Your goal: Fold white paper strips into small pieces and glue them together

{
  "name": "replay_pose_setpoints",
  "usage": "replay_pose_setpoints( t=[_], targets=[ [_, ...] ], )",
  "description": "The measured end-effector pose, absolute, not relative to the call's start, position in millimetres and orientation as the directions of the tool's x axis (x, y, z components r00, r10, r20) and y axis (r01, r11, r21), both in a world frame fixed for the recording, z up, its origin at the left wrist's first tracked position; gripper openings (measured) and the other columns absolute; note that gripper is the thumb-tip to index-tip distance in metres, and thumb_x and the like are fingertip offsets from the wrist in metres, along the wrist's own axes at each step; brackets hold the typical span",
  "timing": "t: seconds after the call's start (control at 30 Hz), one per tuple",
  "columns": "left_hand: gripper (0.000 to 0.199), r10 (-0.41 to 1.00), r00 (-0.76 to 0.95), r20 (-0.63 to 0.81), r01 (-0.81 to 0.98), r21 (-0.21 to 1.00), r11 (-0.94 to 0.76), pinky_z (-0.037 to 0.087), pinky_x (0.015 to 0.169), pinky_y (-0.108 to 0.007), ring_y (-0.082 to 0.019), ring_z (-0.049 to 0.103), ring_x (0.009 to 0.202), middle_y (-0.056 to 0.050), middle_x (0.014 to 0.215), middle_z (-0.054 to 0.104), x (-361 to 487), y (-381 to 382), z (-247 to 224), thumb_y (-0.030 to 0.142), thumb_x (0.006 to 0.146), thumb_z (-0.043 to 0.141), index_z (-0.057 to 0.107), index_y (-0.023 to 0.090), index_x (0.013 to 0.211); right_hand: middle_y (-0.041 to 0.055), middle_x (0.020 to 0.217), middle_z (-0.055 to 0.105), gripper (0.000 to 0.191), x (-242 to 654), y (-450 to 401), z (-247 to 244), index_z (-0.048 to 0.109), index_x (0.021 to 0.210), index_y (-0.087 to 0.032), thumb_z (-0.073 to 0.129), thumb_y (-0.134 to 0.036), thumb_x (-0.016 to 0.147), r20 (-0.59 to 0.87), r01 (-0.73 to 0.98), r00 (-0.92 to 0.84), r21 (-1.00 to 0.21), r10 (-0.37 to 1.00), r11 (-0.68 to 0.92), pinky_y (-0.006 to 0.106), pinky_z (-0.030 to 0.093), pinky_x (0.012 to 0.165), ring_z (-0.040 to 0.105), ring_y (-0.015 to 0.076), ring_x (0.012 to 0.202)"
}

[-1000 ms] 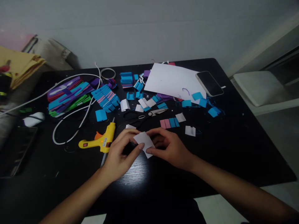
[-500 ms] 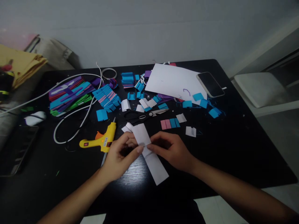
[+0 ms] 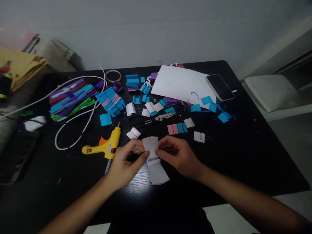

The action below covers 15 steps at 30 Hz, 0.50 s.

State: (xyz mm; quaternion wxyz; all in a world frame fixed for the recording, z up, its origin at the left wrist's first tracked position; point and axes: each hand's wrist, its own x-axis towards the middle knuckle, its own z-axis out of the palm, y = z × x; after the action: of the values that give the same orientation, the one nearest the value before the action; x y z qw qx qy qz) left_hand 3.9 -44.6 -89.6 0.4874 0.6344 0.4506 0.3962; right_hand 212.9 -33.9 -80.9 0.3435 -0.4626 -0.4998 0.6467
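A white paper strip (image 3: 157, 173) with creases across its middle is held between both hands above the black table. My left hand (image 3: 128, 161) pinches its left edge, thumb on top. From the other side, my right hand (image 3: 179, 157) grips the right edge with thumb and fingers. The strip's lower part bends toward me at the crease. Just beyond the hands lies a small folded white paper piece (image 3: 133, 133). A yellow glue gun (image 3: 108, 145) rests on its side left of my left hand. Black-handled scissors (image 3: 158, 119) lie farther back.
Pink and blue folded pieces (image 3: 177, 129) sit right of centre. A large white sheet (image 3: 180, 83) and a phone (image 3: 219, 87) lie at the back right. Coloured paper strips (image 3: 73, 100), a looping white cable (image 3: 56, 138) and a tape roll (image 3: 113, 75) occupy the left back.
The paper strip has turned more upright in my hands and now bends at its crease. Its upper end has come down, uncovering the small white folded piece behind it.
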Motion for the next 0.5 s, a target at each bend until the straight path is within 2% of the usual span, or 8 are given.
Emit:
replay_pose_setpoints(
  t=[0.1,0.33,0.5],
  targets=[
    [0.012,0.958,0.283,0.051,0.172,0.98,-0.103,0.053,0.065,-0.019,-0.01,0.065,0.067,0.003,0.077,0.07,3.5,-45.4,-89.9,0.015,0.094,0.067,0.063,0.021,0.104,0.0003,0.081,0.071,0.013,213.1,-34.7,-82.5,0.07,0.087,-0.019,0.079,-0.027,0.084,-0.256,0.025,-0.336,-0.964,0.906,-0.263,0.025,0.052,0.065,0.066,0.013,0.072],
    [0.01,0.942,0.287,0.173,0.272,0.928,-0.253,0.053,0.061,-0.017,-0.009,0.065,0.066,0.001,0.08,0.07,4.2,-45.2,-87.4,0.012,0.092,0.068,0.068,0.02,0.098,-0.0009,0.085,0.073,0.008,214.3,-35.5,-84.5,0.072,0.091,-0.022,0.077,-0.024,0.086,-0.178,-0.032,-0.332,-0.979,0.926,-0.2,0.023,0.053,0.068,0.068,0.0123,0.076],
    [0.02,0.952,0.236,0.196,0.229,0.941,-0.25,0.054,0.062,-0.017,-0.009,0.065,0.065,0.003,0.08,0.07,4.7,-47.1,-89.5,0.009,0.09,0.07,0.065,0.021,0.105,-0.0002,0.083,0.073,0.008,213.3,-34.8,-83.7,0.071,0.089,-0.021,0.077,-0.024,0.085,-0.2,-0.011,-0.327,-0.977,0.924,-0.215,0.024,0.054,0.067,0.069,0.0128,0.074]
  ],
)
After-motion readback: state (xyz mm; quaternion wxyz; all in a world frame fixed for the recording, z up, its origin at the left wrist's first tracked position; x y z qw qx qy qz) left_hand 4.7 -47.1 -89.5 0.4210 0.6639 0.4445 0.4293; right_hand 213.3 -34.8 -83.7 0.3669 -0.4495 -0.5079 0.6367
